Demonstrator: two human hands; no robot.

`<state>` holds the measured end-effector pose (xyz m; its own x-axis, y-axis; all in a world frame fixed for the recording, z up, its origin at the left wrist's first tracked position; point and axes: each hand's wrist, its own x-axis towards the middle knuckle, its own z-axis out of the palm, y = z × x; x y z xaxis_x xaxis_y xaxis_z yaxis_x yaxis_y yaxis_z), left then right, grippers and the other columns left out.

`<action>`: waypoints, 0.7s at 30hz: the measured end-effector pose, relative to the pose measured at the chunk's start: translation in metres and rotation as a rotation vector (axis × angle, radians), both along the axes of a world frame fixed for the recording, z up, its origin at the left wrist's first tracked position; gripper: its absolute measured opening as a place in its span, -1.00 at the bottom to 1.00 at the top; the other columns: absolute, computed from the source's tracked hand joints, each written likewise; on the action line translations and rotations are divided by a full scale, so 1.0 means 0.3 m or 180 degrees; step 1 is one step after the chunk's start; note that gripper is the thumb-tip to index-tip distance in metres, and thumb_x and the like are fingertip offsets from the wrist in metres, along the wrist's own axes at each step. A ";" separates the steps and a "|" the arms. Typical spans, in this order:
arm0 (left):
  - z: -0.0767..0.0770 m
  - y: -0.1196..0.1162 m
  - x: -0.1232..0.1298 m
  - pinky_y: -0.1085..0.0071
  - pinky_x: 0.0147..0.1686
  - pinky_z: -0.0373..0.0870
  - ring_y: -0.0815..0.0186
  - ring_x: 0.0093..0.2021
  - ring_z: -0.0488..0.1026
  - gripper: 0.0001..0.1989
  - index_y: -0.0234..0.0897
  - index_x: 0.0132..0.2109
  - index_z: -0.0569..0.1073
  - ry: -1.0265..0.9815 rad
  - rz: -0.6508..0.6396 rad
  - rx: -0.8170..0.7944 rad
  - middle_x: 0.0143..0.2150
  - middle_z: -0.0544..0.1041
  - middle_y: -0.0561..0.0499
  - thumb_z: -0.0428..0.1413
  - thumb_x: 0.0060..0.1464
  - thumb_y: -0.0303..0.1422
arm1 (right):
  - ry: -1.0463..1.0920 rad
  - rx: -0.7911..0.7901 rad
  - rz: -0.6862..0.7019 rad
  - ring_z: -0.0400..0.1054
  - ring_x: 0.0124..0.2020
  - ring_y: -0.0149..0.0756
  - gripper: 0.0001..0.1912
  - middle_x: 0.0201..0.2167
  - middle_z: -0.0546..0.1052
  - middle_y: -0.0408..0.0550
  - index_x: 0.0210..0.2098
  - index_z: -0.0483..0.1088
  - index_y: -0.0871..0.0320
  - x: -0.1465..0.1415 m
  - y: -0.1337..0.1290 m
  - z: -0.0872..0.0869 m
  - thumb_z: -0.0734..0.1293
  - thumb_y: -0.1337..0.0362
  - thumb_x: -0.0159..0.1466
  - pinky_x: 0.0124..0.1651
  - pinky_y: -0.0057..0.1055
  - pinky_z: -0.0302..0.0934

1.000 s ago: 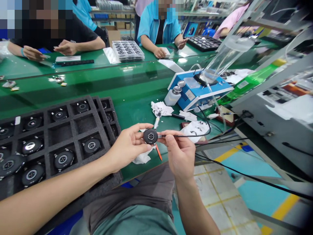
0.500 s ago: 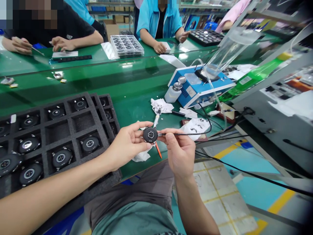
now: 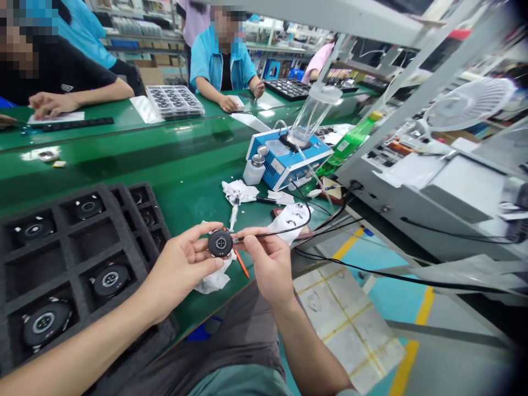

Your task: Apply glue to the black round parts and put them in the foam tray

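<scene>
A round black smartwatch body (image 3: 220, 243), its sensor side facing up, is held by its edge between the thumb and fingers of my left hand (image 3: 175, 270). My right hand (image 3: 270, 267) pinches the end of a thin black cable (image 3: 284, 232). The cable's tip meets the right side of the watch body; whether it is plugged in or only touching, I cannot tell. Just behind the watch body lie a syringe (image 3: 234, 213) and crumpled white tissue (image 3: 238, 192). An orange pointed tool (image 3: 241, 263) rests below, between my hands.
Dark foam trays (image 3: 76, 278) with more watch bodies stand at left. Behind are a blue machine (image 3: 284, 159) with a clear cylinder, a pump bottle (image 3: 254, 169) and a green bottle (image 3: 350, 143). A grey equipment box (image 3: 371, 190) stands right. Co-workers sit across the green bench.
The view has swung to the right, so a white fan now shows and the scene sits further left. Both hands keep the same hold on the watch body and cable.
</scene>
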<state>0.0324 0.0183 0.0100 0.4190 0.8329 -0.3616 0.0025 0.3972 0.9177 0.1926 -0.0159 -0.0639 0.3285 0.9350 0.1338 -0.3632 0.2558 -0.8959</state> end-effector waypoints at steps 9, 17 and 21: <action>0.009 -0.002 0.004 0.16 0.10 0.53 0.12 -0.06 0.68 -0.29 -0.30 0.22 0.42 0.0051 0.0013 0.0013 -0.02 0.71 -0.15 0.43 -0.10 -0.44 | 0.0019 0.0049 0.0033 0.60 -0.24 -0.31 -0.91 -0.28 0.69 -0.09 -0.26 0.58 0.10 0.000 0.001 0.010 0.45 0.22 0.31 -0.12 -0.36 0.54; -0.009 -0.006 0.000 0.36 -0.10 0.55 0.21 -0.15 0.68 -0.31 -0.31 0.21 0.42 -0.0064 0.0005 0.0020 -0.06 0.71 -0.13 0.40 -0.09 -0.50 | -0.0048 -0.0042 0.0001 0.60 -0.18 -0.26 -0.87 -0.25 0.68 -0.06 -0.25 0.58 0.11 0.005 -0.012 0.009 0.45 0.19 0.31 -0.08 -0.30 0.55; -0.006 -0.006 0.001 0.38 -0.09 0.54 0.24 -0.14 0.67 -0.32 -0.31 0.21 0.41 -0.0106 0.0007 -0.0006 -0.06 0.71 -0.12 0.40 -0.08 -0.51 | 0.0041 -0.0010 -0.0018 0.61 -0.16 -0.25 -0.89 -0.26 0.68 -0.07 -0.24 0.57 0.10 0.005 -0.017 0.012 0.44 0.19 0.33 -0.10 -0.30 0.55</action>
<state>0.0328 0.0164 0.0081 0.4290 0.8332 -0.3489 -0.0290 0.3988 0.9166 0.1942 -0.0211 -0.0602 0.3355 0.9335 0.1267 -0.3732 0.2552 -0.8920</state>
